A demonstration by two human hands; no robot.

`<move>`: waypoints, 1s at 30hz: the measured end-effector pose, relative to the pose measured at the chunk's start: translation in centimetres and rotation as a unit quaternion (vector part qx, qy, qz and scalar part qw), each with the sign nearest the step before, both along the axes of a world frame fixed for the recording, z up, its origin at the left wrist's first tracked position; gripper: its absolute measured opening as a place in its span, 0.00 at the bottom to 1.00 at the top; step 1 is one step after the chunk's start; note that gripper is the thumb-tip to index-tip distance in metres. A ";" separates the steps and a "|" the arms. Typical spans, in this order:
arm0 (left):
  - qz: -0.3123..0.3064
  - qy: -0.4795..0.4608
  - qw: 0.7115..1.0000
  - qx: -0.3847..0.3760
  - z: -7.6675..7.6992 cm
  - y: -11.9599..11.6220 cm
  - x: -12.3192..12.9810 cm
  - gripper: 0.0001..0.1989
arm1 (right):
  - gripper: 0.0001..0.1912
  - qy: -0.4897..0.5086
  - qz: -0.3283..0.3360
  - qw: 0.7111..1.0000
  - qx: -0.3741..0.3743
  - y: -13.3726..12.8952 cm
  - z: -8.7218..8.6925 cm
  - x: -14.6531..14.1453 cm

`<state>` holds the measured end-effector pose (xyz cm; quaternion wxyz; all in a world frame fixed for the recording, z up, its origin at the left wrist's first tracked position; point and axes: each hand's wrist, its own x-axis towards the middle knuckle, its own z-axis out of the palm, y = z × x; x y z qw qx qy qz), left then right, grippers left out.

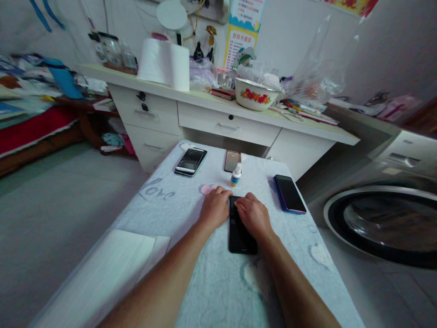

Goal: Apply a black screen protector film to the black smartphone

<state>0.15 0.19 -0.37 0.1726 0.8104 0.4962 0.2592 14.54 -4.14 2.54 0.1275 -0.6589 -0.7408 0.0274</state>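
Observation:
A black smartphone [241, 234] lies screen up on the cloth-covered table. Curled fingers of my left hand [215, 207] grip its upper left edge. Over the upper part of the screen, my right hand [255, 214] is closed in a pinch, fingertips down on the glass; whatever is between them is too small to make out. Just beyond my hands stands a small white spray bottle [235, 176] with a blue label. Behind it lies a phone case [232, 161]. Stacked phones [191, 160] rest at the far left, and another dark phone [290, 194] is at the right.
White paper sheets [116, 259] lie on the table's left side. Past the far edge stands a white desk [228, 120] bearing a paper roll [164, 64] and a flowered bowl [256, 94]. A washing machine [385, 182] stands to the right.

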 end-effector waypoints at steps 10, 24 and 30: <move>0.006 -0.026 1.000 -0.008 -0.4 0.2 0.1 0.21 | 0.10 0.009 0.100 0.995 -0.028 -0.5 0.5 -0.2; 0.011 -0.030 0.999 -0.011 -0.2 0.2 0.1 0.18 | 0.12 -0.030 0.007 0.999 -0.028 2.1 0.9 -1.2; 0.009 -0.020 1.000 -0.006 -0.1 0.2 0.1 0.18 | 0.12 -0.013 -0.016 1.000 -0.021 2.4 0.6 -1.2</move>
